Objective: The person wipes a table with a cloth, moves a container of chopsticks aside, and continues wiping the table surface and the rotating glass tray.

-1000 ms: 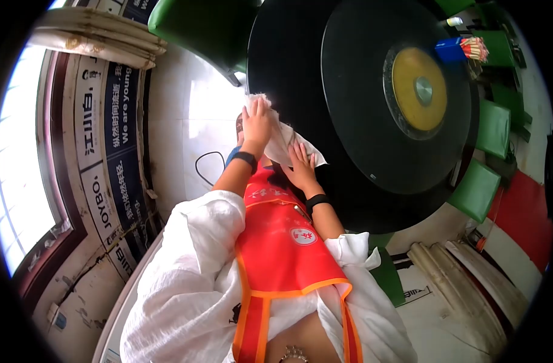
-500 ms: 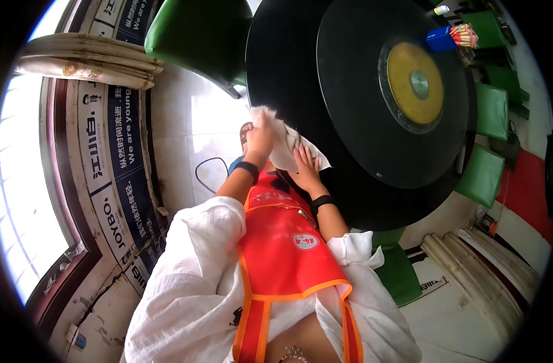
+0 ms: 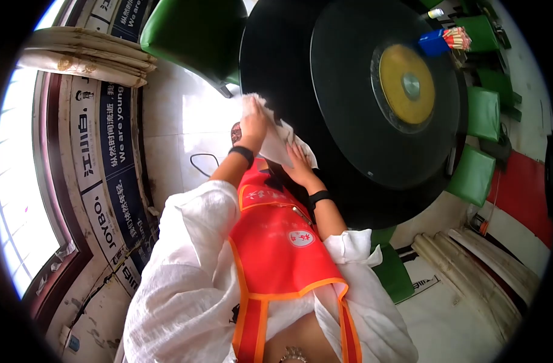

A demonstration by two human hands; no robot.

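A white cloth is spread at the near left edge of the round black table. My left hand is closed on its far left end, bunching the fabric in the fingers. Flat on the cloth's right part lies my right hand, fingers stretched out and a little apart. Both wrists wear dark bands. The underside of the cloth and what it covers are hidden.
A dark glass turntable with a gold centre tops the table. At its far side stands a blue box of red-and-white packets. Green chairs surround the table, one close by. A thin cable loop lies on the floor.
The view has shifted slightly, so the table and room sit a little further left. Both hands, with the cloth, have moved slightly up and left in view, the left still gripping it.
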